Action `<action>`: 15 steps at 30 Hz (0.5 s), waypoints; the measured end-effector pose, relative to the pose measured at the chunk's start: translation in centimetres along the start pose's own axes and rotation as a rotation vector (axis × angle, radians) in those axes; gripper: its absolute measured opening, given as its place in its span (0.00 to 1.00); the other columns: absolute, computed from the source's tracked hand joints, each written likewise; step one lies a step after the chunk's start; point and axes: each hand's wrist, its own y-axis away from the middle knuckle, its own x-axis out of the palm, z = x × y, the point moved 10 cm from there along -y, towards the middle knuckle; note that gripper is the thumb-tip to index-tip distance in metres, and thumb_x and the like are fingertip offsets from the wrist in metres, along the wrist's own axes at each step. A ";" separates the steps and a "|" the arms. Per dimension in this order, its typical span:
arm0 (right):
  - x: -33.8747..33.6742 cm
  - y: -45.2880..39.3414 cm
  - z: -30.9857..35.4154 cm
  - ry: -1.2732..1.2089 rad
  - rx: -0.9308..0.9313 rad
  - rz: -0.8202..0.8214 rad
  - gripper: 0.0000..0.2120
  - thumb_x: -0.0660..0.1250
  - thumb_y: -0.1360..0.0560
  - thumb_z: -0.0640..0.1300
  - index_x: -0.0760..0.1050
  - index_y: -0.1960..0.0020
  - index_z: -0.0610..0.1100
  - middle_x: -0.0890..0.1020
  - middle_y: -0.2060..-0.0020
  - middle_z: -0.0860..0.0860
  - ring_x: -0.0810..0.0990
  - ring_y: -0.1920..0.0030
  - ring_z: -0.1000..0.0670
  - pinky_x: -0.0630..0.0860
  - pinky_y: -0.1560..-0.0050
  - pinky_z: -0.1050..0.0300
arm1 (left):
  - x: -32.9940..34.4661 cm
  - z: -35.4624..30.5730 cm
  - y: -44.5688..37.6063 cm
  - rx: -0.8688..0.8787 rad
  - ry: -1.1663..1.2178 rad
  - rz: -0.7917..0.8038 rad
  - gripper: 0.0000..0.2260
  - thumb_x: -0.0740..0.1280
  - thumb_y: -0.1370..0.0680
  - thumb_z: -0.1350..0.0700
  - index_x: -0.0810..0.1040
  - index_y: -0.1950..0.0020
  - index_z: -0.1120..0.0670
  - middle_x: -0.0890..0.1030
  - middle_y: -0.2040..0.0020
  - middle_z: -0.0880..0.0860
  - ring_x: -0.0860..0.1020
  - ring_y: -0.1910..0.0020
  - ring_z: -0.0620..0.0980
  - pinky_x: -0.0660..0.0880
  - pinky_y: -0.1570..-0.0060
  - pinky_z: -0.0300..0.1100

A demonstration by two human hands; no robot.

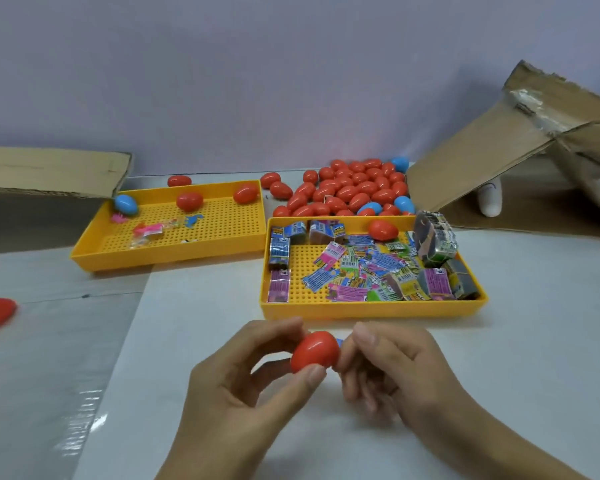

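Both hands are low and close together, over the desk (534, 341). The left hand (243, 386) holds a red egg (314, 351), with the thumb under it and the fingers curled behind it. The right hand (395, 368) pinches a small blue bit (339, 342) that pokes out at the egg's right side. I cannot tell what the bit is. The egg is up in the air between the 2 hands, not on the desk.

To do this well, I think the left hand should keep the egg still and not squeeze hard, or it may slip away. The right hand should move the blue bit slowly and straight, so it does not tear or get stuck.

Now the count:
- There are 2 yellow trays.
- The near tray (361, 311), just past the hands, holds 1 red egg, a heap of paper slips (361, 271) too many to count, and small packs along its edges.
- The far tray (167, 263), past the left hand, holds 2 red eggs, 1 blue egg and a few tiny toys.
- 1 more red egg lies behind the far tray.
- The egg pile (347, 190), past the near tray, has more than 30 red eggs and at least 3 blue ones.
- 2 cardboard boxes stand at the back.
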 end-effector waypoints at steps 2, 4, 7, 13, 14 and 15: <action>0.1 0.1 0.1 0.075 -0.007 -0.014 0.20 0.63 0.28 0.62 0.79 0.65 0.47 0.79 0.74 0.47 0.71 0.77 0.53 0.66 0.75 0.68 | -0.1 0.2 0.2 0.006 0.007 0.012 0.19 0.80 0.37 0.55 0.85 0.47 0.48 0.85 0.53 0.56 0.84 0.53 0.54 0.80 0.53 0.38; 0.0 0.1 0.0 0.143 -0.001 -0.039 0.20 0.64 0.29 0.63 0.78 0.66 0.47 0.78 0.75 0.48 0.71 0.78 0.54 0.65 0.76 0.68 | -0.1 0.0 0.1 0.029 0.016 0.026 0.18 0.78 0.35 0.55 0.84 0.46 0.49 0.85 0.52 0.55 0.84 0.51 0.55 0.80 0.52 0.40; -0.2 0.0 -0.4 0.177 0.022 -0.068 0.22 0.66 0.31 0.64 0.78 0.64 0.45 0.78 0.75 0.48 0.71 0.79 0.54 0.65 0.78 0.66 | -0.1 -0.3 -0.2 0.045 0.041 0.050 0.14 0.77 0.32 0.56 0.85 0.47 0.52 0.85 0.51 0.55 0.83 0.50 0.56 0.80 0.50 0.42; 0.3 -0.1 0.1 0.142 0.015 -0.018 0.15 0.70 0.31 0.59 0.82 0.58 0.47 0.82 0.69 0.44 0.77 0.73 0.50 0.70 0.77 0.58 | -0.3 0.3 -0.4 0.013 0.077 0.073 0.17 0.78 0.33 0.62 0.83 0.45 0.55 0.84 0.48 0.55 0.83 0.47 0.56 0.80 0.47 0.41; 0.3 0.0 0.3 0.135 0.008 -0.016 0.14 0.70 0.30 0.58 0.83 0.58 0.47 0.82 0.68 0.44 0.77 0.73 0.50 0.71 0.77 0.58 | -0.4 0.4 -0.4 0.002 0.076 0.062 0.18 0.79 0.34 0.64 0.83 0.45 0.55 0.84 0.49 0.55 0.83 0.47 0.55 0.80 0.47 0.40; 0.3 0.0 0.4 0.127 0.004 -0.016 0.13 0.71 0.30 0.56 0.83 0.56 0.46 0.83 0.68 0.44 0.78 0.73 0.49 0.71 0.76 0.58 | -0.4 0.6 -0.4 -0.011 0.075 0.051 0.18 0.78 0.34 0.65 0.83 0.46 0.55 0.84 0.49 0.55 0.83 0.48 0.55 0.80 0.49 0.40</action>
